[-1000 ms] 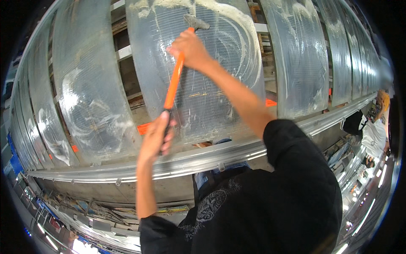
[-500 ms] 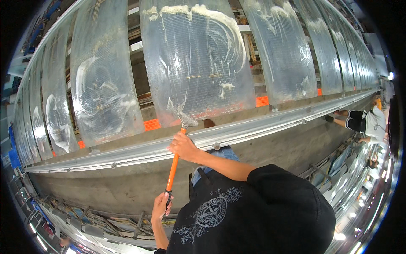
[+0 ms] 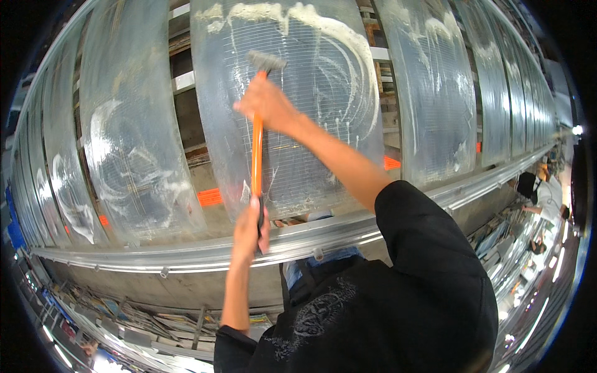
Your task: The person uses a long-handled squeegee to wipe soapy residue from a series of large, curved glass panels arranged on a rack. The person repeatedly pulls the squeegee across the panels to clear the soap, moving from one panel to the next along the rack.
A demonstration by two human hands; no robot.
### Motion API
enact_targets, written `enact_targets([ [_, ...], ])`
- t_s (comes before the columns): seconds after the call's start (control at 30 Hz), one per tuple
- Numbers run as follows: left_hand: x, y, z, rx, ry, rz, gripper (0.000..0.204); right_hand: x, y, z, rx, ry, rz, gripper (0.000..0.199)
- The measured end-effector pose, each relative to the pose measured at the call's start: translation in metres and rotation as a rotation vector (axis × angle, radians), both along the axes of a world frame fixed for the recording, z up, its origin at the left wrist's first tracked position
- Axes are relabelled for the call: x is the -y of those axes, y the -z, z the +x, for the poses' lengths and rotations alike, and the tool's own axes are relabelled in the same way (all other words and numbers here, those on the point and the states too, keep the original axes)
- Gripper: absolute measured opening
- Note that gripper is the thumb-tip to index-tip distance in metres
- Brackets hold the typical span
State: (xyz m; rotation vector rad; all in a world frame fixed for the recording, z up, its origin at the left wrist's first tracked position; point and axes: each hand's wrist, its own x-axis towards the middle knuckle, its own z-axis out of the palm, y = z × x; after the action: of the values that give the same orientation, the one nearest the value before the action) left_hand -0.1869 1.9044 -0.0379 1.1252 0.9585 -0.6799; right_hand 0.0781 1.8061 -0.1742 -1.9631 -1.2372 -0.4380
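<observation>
A long-handled scraper [image 3: 257, 161] with an orange shaft and a wide grey head lies over the middle clear panel. My right hand [image 3: 268, 104] is wrapped round the shaft just below the head. Lower down, my left hand [image 3: 249, 231] grips its black handle end, above the metal rail. The head is at the panel's upper part, slightly blurred; whether it touches the surface I cannot tell. White foamy residue and wet streaks mark the clear panel [image 3: 298, 146], heaviest along its top and right side.
Similar wet panels [image 3: 134, 124] stand in a row to both sides, with gaps and orange pieces [image 3: 210, 197] between them. A metal rail [image 3: 186, 252] runs along their near edge. Another person [image 3: 548, 198] is at the far right.
The scraper and both hands have moved up and away from me, its head going from the panel's near edge to its upper part. Both hands keep their hold.
</observation>
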Motion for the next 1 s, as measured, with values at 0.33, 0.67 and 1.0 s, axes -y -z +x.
enact_targets([
  [0.33, 0.022, -0.047, -0.080, 0.165, 0.053, -0.117, 0.048, 0.050, -0.027, -0.088, -0.179, 0.029, -0.067, 0.031],
  [0.67, 0.023, -0.040, -0.281, -0.005, 0.041, -0.075, 0.045, 0.063, -0.025, -0.281, -0.239, -0.223, -0.305, 0.022],
  [1.0, 0.040, -0.027, 0.133, 0.224, 0.046, 0.037, 0.055, 0.041, -0.022, 0.137, -0.103, -0.035, -0.086, 0.044],
])
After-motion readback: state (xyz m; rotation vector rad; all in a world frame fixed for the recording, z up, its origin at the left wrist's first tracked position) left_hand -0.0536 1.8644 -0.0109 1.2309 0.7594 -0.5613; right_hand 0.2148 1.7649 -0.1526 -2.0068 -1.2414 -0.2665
